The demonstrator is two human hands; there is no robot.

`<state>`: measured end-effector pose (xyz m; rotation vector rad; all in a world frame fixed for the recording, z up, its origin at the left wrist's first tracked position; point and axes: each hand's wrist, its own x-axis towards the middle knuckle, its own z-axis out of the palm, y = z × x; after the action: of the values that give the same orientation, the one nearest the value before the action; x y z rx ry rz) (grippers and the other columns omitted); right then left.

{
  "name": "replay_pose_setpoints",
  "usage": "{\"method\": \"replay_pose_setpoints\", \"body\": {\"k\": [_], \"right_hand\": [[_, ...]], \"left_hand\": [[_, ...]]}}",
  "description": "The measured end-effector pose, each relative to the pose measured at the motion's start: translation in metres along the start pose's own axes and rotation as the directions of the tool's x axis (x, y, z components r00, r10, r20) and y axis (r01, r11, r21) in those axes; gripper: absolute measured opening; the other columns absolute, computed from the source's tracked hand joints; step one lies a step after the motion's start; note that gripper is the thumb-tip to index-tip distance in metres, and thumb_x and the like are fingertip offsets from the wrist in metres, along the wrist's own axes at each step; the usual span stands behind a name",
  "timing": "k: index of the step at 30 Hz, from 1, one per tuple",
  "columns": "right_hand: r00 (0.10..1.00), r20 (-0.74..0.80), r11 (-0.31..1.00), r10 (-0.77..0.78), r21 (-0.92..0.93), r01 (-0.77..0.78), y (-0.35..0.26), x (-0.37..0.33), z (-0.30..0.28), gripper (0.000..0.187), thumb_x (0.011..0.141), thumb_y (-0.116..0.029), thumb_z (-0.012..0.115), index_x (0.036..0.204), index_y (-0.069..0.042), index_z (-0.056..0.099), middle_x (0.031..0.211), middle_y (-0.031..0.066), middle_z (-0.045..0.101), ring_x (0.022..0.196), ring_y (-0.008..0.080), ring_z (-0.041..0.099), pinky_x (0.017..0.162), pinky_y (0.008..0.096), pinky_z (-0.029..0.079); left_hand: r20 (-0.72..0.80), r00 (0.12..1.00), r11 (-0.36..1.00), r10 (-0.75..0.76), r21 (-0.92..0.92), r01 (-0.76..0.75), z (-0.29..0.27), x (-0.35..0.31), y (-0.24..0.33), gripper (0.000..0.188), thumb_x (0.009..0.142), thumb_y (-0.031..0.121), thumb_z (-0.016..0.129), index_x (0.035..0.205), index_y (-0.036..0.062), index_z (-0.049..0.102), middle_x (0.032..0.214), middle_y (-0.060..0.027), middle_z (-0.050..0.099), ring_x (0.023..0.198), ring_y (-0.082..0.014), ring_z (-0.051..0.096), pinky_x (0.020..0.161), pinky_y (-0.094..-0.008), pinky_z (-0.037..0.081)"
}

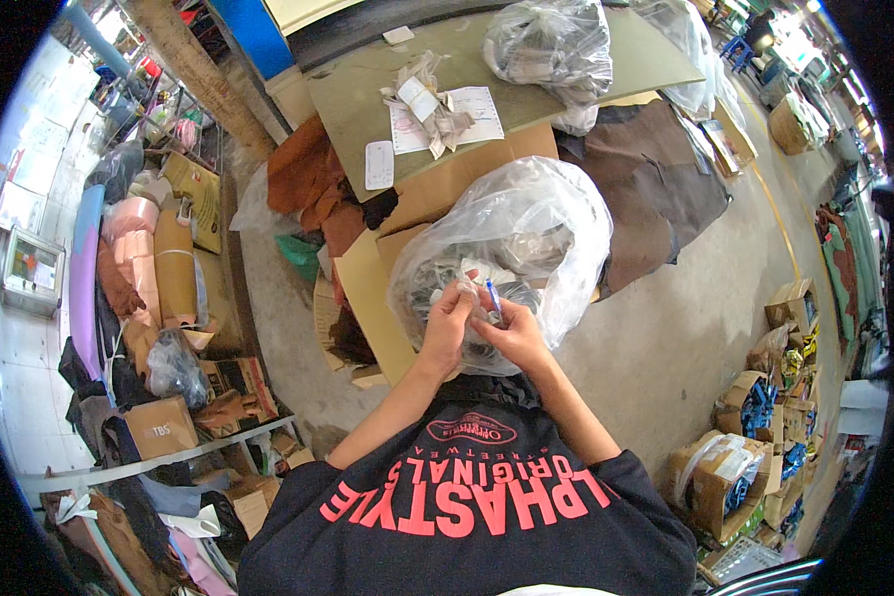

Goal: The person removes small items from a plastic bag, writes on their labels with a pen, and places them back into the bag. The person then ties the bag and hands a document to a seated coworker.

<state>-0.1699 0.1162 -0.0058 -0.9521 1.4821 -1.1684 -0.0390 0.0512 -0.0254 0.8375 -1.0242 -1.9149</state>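
Above the plastic bag (588,223) in the box (363,288), on the near side of the table (343,99) bearing a paper (482,111), the left hand (449,323) pinches a pale scrap (468,286), while the right hand (517,336), just beside it, grips a blue pen (493,295).

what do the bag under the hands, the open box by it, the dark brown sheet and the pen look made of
Bag: thin clear plastic, glossy; see-through, wrinkled and catching highlights.
Box: matt cardboard, going by its tan folded flaps.
Dark brown sheet: perhaps leather or imitation leather, dull, with uneven edges; I can't tell which.
Pen: probably smooth plastic, given its even blue.
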Motion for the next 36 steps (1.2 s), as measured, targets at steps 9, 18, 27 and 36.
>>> {"method": "replay_pose_setpoints", "body": {"k": [9,18,27,36], "right_hand": [[0.995,-0.069,0.997,-0.078,-0.003,0.078,0.014,0.007,0.003,0.028,0.101,-0.023,0.067,0.106,0.003,0.073,0.085,-0.0015,0.071,0.078,0.0056,0.057,0.067,0.0277,0.049],[0.985,-0.155,0.974,0.078,0.223,-0.042,0.018,0.010,0.001,0.030,0.108,-0.025,0.059,0.105,0.001,0.074,0.091,-0.0020,0.071,0.084,0.0047,0.059,0.075,0.0246,0.049],[0.966,-0.047,0.891,-0.254,-0.400,0.215,-0.004,0.005,-0.016,0.016,0.094,-0.010,0.067,0.106,0.001,0.067,0.097,0.0166,0.071,0.090,0.0324,0.070,0.080,0.0351,0.053],[0.939,-0.208,0.890,-0.274,-0.425,0.165,-0.021,0.009,-0.012,0.022,0.089,-0.014,0.072,0.104,-0.002,0.061,0.100,0.0231,0.071,0.097,0.0433,0.070,0.081,0.0468,0.054]], "left_hand": [[0.257,0.962,0.961,0.087,0.231,-0.149,-0.011,-0.003,0.008,0.027,0.103,0.010,0.060,0.129,0.0033,0.064,0.128,-0.0065,0.061,0.112,-0.0199,0.059,0.102,-0.0338,0.045],[0.250,0.965,0.729,0.078,0.645,-0.227,-0.019,0.002,0.006,0.026,0.099,0.010,0.066,0.124,0.0038,0.063,0.115,-0.0116,0.066,0.108,-0.0187,0.062,0.094,-0.0326,0.049],[0.305,0.947,0.939,-0.103,0.343,-0.008,-0.030,0.025,0.009,0.022,0.105,0.017,0.061,0.118,-0.0006,0.064,0.122,-0.0063,0.062,0.112,-0.0185,0.059,0.099,-0.0327,0.046],[0.293,0.956,0.915,-0.002,0.386,-0.117,-0.026,0.022,0.000,0.012,0.101,0.013,0.068,0.106,0.0035,0.061,0.115,-0.0016,0.063,0.097,-0.0087,0.057,0.086,-0.0265,0.048]]}}
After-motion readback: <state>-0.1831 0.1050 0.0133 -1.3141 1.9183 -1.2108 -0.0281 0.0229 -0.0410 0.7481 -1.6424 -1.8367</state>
